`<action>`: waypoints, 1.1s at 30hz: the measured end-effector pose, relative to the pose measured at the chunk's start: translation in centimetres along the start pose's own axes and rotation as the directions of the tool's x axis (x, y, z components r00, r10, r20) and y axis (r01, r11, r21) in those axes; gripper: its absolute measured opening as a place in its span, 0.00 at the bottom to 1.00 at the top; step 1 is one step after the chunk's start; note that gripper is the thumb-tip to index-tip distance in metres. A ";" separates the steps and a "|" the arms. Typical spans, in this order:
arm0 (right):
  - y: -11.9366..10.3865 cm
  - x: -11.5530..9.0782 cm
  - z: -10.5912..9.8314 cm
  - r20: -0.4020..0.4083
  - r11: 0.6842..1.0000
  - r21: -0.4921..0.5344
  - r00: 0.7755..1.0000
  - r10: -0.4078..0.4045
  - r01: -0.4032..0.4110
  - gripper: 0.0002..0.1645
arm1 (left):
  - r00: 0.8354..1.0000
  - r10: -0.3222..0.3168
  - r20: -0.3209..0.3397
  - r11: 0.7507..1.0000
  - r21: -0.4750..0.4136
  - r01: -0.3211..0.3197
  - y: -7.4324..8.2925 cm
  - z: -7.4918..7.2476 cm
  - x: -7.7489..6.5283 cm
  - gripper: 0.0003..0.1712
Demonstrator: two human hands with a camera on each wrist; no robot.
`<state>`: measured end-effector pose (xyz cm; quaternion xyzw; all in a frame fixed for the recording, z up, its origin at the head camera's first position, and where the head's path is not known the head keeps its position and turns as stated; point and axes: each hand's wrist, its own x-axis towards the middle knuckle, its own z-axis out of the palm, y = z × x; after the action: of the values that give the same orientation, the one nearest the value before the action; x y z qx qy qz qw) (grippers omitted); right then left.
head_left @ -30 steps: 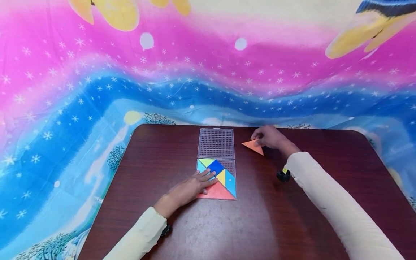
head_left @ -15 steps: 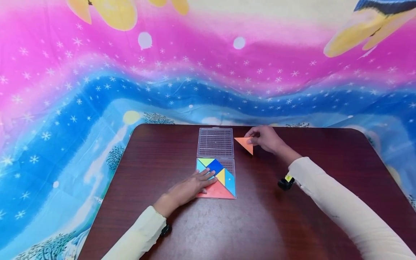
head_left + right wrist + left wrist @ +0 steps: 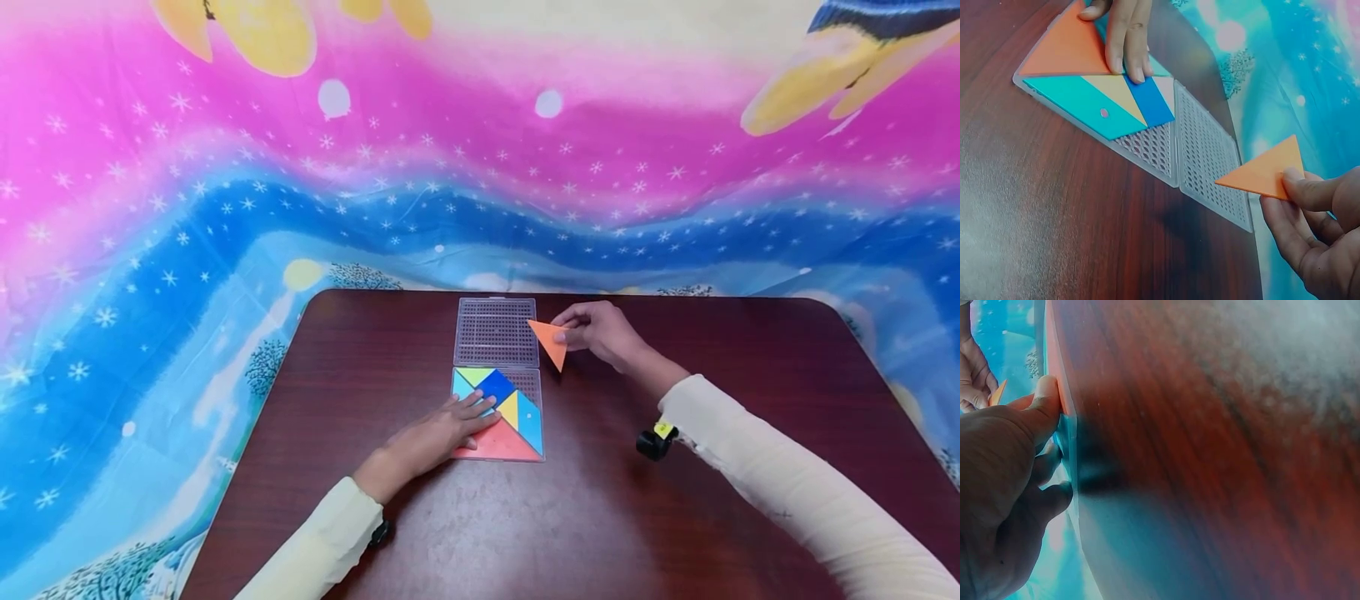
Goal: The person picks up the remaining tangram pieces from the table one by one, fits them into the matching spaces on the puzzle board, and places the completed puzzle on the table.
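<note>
An orange triangle tangram piece [image 3: 551, 342] is pinched between thumb and fingers of my right hand [image 3: 603, 335], lifted near the right edge of the clear lid. My left hand [image 3: 435, 433] lies with extended fingers on the tangram pieces in the case's lower half. Set there are a red-orange triangle [image 3: 1063, 47], a teal parallelogram with a small mark [image 3: 1085, 107], a yellow triangle [image 3: 510, 410], a blue square [image 3: 497, 387], a lime piece [image 3: 474, 372] and a light-blue piece partly under my fingers. At the case's right side, a triangular gap [image 3: 1150, 147] shows its perforated floor.
The perforated clear lid [image 3: 497, 333] lies opened flat behind the lower half, close to the table's back edge. Dark brown wood table [image 3: 525, 533] surrounds the case. A printed cloth [image 3: 480, 192] hangs behind the table.
My right hand has brought the orange triangle leftward to the lid's edge, and the piece has turned in the fingers. My left hand stays on the tangram pieces.
</note>
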<state>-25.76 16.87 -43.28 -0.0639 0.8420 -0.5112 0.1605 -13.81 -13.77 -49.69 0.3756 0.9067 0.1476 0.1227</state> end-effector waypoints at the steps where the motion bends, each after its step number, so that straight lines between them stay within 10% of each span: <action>1: 0.0 0.0 0.1 0.002 1.000 0.001 1.000 -0.009 0.009 0.15 | 1.000 0.000 0.000 1.000 0.004 0.000 0.0 0.0 0.0 0.31; 33: -0.2 0.2 3.7 0.028 0.999 0.014 0.998 0.052 -0.053 0.15 | 1.000 -0.012 0.018 1.000 0.019 0.012 -0.1 0.1 0.1 0.31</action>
<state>-24.70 13.63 -44.75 -0.0476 0.8374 -0.5119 0.1858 -13.90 -13.74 -49.79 0.3725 0.9092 0.1349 0.1283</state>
